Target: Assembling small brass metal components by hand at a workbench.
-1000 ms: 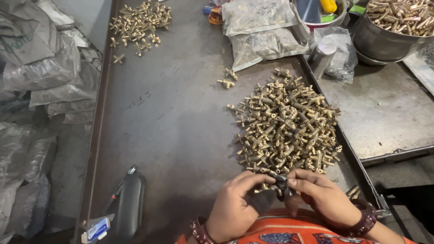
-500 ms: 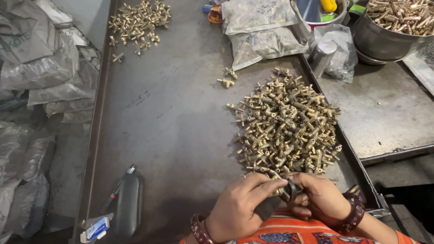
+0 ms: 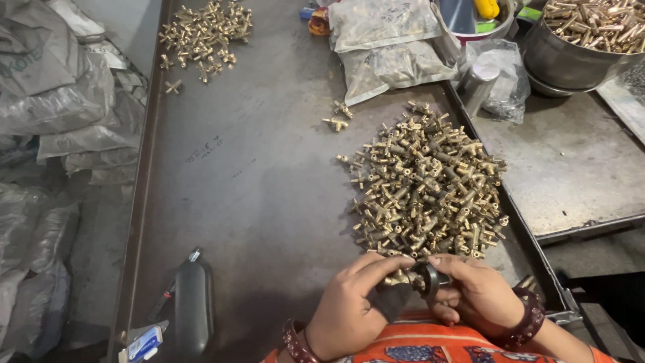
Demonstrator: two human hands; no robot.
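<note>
Left hand (image 3: 351,306): fingers curled, tips pinching a small brass fitting (image 3: 402,277) at the near edge of the metal tray (image 3: 222,202). Dark bangle on that wrist.

Right hand (image 3: 478,296): closed around a dark ring-shaped part (image 3: 430,279), thumb and forefinger pressing it against the end of the same fitting. The two hands meet over the part, fingertips almost touching. Beaded band on the right wrist. Both hands sit just above an orange patterned garment (image 3: 430,346) at the bottom of the view.

Just beyond the hands: large heap of brass tee fittings (image 3: 426,185), its near edge just beside the fingertips. Two loose fittings (image 3: 338,115) lie apart from the heap on its far left side.

Far left corner of the tray: second, smaller heap of brass fittings (image 3: 205,30), well apart from the first.

Near left of the tray: black bottle-shaped object (image 3: 193,306) lying flat, a small blue-and-white tube (image 3: 144,343) beside it.

Far end: two clear plastic bags (image 3: 386,44) of small parts, a steel tumbler (image 3: 476,87), a bowl (image 3: 478,17) with a yellow item inside. Right of those, a steel basin (image 3: 571,57) filled with brass pieces, standing on a second flat tray (image 3: 571,168).

Left of the tray: crumpled grey sacks (image 3: 57,101).
</note>
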